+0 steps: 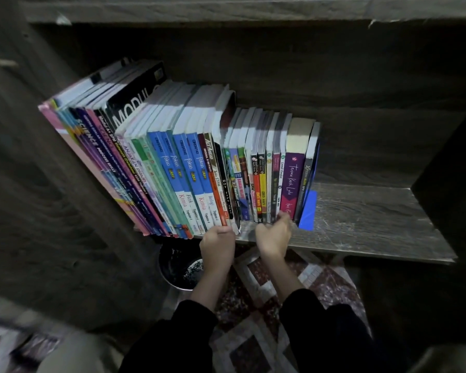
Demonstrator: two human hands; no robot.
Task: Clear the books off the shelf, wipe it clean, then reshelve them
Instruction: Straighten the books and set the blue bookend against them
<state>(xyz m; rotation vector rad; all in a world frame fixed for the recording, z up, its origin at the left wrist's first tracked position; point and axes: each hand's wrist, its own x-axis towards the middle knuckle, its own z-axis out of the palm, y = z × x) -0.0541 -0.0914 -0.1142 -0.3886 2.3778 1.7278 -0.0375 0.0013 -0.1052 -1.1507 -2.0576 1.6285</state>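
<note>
A row of books [189,168] stands spine-out on the dark wooden shelf [366,216], filling its left half and leaning left. Tall workbooks are on the left, and shorter paperbacks on the right end with a purple book [293,179]. My left hand [217,244] is at the shelf's front edge, its fingers curled round the bottom of the spines near a black book. My right hand [273,235] is a little to the right, with its fingers curled on the foot of the short paperbacks beside the purple book. The fingertips of both hands are hidden.
A blue flat piece [308,211] leans against the last book on the right. The shelf's side panel [38,184] rises at the left. Below the shelf are a dark round bin [180,267] and a patterned rug [253,332].
</note>
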